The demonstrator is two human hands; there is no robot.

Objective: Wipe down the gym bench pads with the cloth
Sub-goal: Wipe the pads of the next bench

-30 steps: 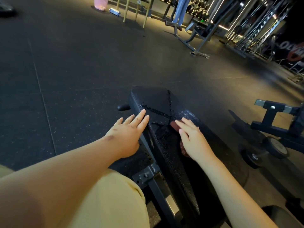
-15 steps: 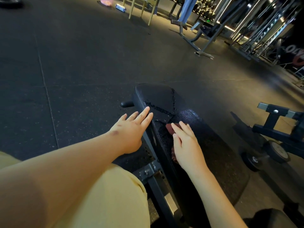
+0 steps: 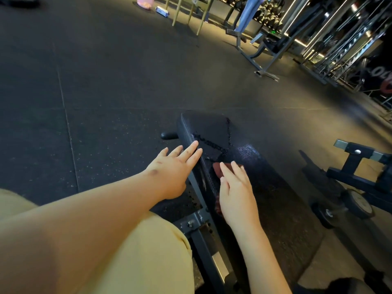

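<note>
A black gym bench pad (image 3: 214,130) runs from the centre of the view toward the lower right, with wet streaks on its far end. A dark red cloth (image 3: 218,169) lies on the pad, mostly covered by my right hand (image 3: 236,193), which presses it flat with straight fingers. My left hand (image 3: 174,169) rests with straight fingers on the pad's left edge, holding nothing. The near end of the pad is hidden by my right forearm.
The bench's grey metal frame (image 3: 201,232) shows below the pad. Another bench base with wheels (image 3: 358,187) stands at the right. Racks and machines (image 3: 331,39) line the back, where a person's legs (image 3: 248,11) stand. Dark rubber flooring (image 3: 95,92) spreads to the left.
My right hand has slid the cloth a little to the left across the pad. My left hand stays on the pad's edge. The view has tilted slightly.
</note>
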